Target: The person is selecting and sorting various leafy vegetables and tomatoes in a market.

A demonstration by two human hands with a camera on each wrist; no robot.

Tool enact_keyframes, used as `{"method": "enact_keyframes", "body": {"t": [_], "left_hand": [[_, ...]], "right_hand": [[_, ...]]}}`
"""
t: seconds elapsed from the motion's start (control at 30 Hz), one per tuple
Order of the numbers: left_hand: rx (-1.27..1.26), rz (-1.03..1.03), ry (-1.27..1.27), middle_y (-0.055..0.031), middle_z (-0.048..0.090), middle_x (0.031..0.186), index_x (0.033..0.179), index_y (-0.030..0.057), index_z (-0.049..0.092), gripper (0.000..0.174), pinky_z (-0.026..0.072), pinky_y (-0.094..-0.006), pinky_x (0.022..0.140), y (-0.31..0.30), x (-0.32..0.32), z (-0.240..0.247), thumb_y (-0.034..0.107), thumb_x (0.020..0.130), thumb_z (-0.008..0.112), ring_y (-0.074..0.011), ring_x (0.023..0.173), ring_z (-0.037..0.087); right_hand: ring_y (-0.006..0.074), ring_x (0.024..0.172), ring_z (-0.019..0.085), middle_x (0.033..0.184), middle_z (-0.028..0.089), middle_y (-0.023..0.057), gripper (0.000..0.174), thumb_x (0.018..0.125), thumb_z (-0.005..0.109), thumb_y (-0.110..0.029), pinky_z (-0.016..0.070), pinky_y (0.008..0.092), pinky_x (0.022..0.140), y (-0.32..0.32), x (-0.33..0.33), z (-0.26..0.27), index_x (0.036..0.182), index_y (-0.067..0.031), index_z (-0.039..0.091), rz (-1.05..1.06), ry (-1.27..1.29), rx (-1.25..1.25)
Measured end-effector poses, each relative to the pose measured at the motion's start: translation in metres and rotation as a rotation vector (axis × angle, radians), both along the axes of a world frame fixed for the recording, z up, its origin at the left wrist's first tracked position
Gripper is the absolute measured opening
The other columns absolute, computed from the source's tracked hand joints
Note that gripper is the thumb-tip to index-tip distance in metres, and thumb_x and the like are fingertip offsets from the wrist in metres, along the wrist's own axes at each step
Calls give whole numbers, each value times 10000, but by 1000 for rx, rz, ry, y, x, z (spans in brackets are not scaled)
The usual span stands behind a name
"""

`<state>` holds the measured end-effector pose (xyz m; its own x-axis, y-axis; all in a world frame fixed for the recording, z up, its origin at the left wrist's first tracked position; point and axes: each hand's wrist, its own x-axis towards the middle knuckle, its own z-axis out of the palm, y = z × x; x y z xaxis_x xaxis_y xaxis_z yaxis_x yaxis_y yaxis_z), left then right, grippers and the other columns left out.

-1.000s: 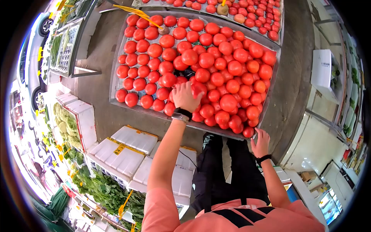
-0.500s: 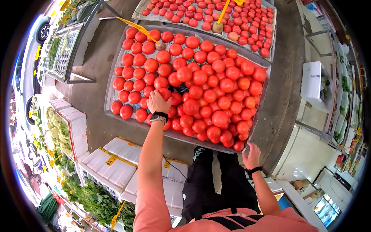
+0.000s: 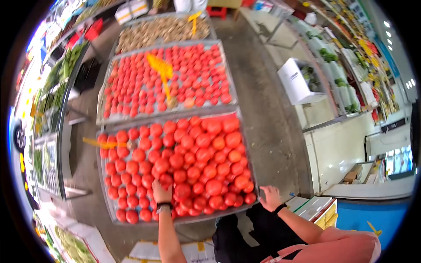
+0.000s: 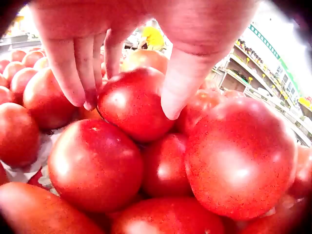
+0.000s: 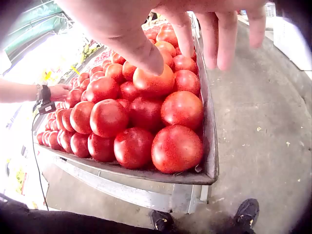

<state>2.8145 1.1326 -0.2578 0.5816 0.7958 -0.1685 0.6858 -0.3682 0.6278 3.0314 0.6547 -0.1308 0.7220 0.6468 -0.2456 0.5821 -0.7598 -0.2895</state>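
Note:
My left hand (image 3: 162,193) reaches over the tray (image 3: 189,221) of large red tomatoes, left of its middle. In the left wrist view its fingers (image 4: 66,73) and thumb (image 4: 178,85) come down on either side of a glossy tomato (image 4: 136,105), holding it among the others. Several more tomatoes (image 4: 95,165) crowd below the hand. By the tray's near right corner my right hand (image 3: 270,198) hangs with loosely spread fingers and holds nothing. The right wrist view has it above the tomatoes (image 5: 178,148) at the tray's edge.
Behind stands a second tray of smaller tomatoes (image 3: 131,83) with a yellow tag (image 3: 160,66), then a tray of brown produce (image 3: 162,30). A white foam box (image 3: 294,83) is at the right beside vegetable shelves. White boxes (image 3: 147,250) lie low in front.
My left hand has moved left across the tomatoes, then stayed at one tomato and holds it. The head view has tilted up, showing more trays behind. My right hand stays by the corner.

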Motion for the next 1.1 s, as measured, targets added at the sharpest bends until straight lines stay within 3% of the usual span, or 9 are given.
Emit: {"method": "enact_keyframes", "body": {"t": [0.23,0.3,0.37,0.4,0.57,0.67,0.7,0.87,1.1], "left_hand": [[211,123,9,-293,623,1299,1298,-12,615,555,499,-515,1025,-66,-74,54,237,834,789,-475,1200,600],[-321,203,-185,-219,470,1571,1533,79,479,706,419,-488,1183,-112,-66,138,384,944,722,-431,1399,479],[-458,474,-369,-275,685,1239,1306,-23,647,458,508,-467,997,-158,-97,101,294,977,683,-410,1160,641],[-278,286,353,-269,695,1214,1304,-15,647,453,520,-433,978,-190,-36,220,294,974,671,-380,1140,658],[114,-208,140,-234,744,949,1024,33,699,274,562,-517,792,-294,-52,169,278,1011,577,-438,871,704],[-160,-170,233,-222,735,1142,1150,110,701,323,548,-432,901,-338,-19,133,383,1042,567,-331,1083,701],[-182,-196,182,-249,715,1170,1209,-10,689,434,542,-480,964,-366,6,151,227,854,772,-409,1079,692],[-243,-489,92,-196,740,1135,1210,30,692,376,556,-433,942,-478,148,247,251,911,746,-364,1060,716],[-219,-717,-25,-154,757,1097,1200,17,679,299,585,-373,911,-537,286,287,184,953,703,-256,998,747]], "right_hand": [[380,1190,547,1220,603,148,543,860,738,-277,376,521,1074,-57,29,22,1358,-141,571,-145,23,69],[389,1193,561,1207,621,158,551,847,744,-295,380,534,1081,-86,46,31,1352,-144,585,-209,56,69],[411,1189,561,1205,632,178,534,852,724,-295,381,531,1067,-122,66,39,1345,-130,602,-262,74,109],[419,1192,562,1208,635,184,534,847,725,-297,387,537,1059,-143,77,39,1339,-127,605,-279,50,122],[387,1124,621,1146,672,165,454,840,729,-294,454,528,980,-246,148,61,1246,-111,639,-461,-12,208],[375,1076,641,1121,673,150,429,839,737,-269,481,507,940,-309,189,71,1223,-104,642,-574,-28,246],[379,1073,640,1114,670,150,428,842,739,-260,487,504,933,-330,199,75,1226,-101,636,-602,-26,249],[377,1108,624,1144,643,155,379,894,716,-225,491,498,946,-416,233,91,1231,-95,603,-747,119,300],[366,1087,629,1133,629,153,414,899,726,-240,520,494,926,-486,234,101,1258,-95,581,-873,174,345]]}}
